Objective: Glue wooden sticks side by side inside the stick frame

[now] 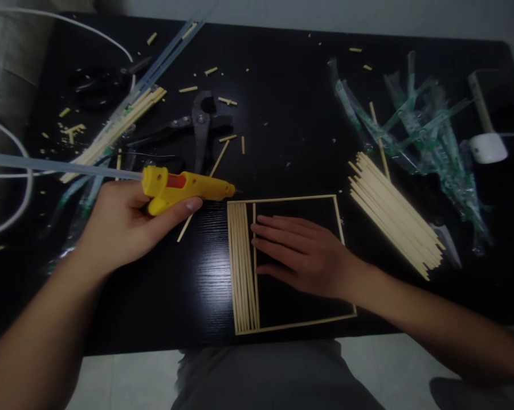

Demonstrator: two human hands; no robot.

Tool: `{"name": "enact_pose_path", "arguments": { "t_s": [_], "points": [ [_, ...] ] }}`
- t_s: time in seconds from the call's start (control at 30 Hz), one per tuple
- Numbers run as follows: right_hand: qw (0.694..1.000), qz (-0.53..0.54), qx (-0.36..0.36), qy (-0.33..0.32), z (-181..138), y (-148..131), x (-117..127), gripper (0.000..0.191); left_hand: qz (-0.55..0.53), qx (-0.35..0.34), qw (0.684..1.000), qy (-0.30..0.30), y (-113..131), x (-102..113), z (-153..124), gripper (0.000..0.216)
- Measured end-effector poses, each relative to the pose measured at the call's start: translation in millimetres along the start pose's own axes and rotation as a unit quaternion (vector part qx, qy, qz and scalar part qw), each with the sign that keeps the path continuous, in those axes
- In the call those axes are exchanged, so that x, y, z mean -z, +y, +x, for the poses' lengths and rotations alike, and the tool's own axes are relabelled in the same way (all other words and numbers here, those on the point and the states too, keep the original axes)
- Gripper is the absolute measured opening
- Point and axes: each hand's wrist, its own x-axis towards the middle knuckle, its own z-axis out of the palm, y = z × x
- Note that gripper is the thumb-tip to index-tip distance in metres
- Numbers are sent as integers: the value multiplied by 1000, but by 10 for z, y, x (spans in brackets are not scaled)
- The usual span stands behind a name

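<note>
My left hand is closed round a yellow hot glue gun, its nozzle pointing right and a long glue stick running out of its back. Flat on the table lies a rectangular frame of thin wooden sticks. Several sticks fill its left part, side by side. Just right of them stands a single stick, slightly apart at its top. My right hand lies over the frame with fingers stretched out, the fingertips at that stick.
A bundle of sticks lies right of the frame, beside a blade and plastic wrappers. Farther right is a white case. Pliers, scissors, more sticks and cut scraps lie at the back left.
</note>
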Motion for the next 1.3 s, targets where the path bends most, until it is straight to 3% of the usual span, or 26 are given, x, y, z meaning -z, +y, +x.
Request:
{"name": "enact_pose_path", "arguments": {
  "t_s": [0.8, 1.17, 1.3],
  "points": [
    [1000, -5, 6, -17, -41, 52, 70, 29, 8, -41, 999, 23, -40, 21, -17, 38],
    [1000, -1, -9, -14, -62, 30, 40, 33, 12, -34, 999, 17, -85, 13, -2, 40],
    [1000, 6, -5, -12, -62, 27, 19, 33, -9, -60, 998, 22, -110, -9, 20, 40]
  ]
}}
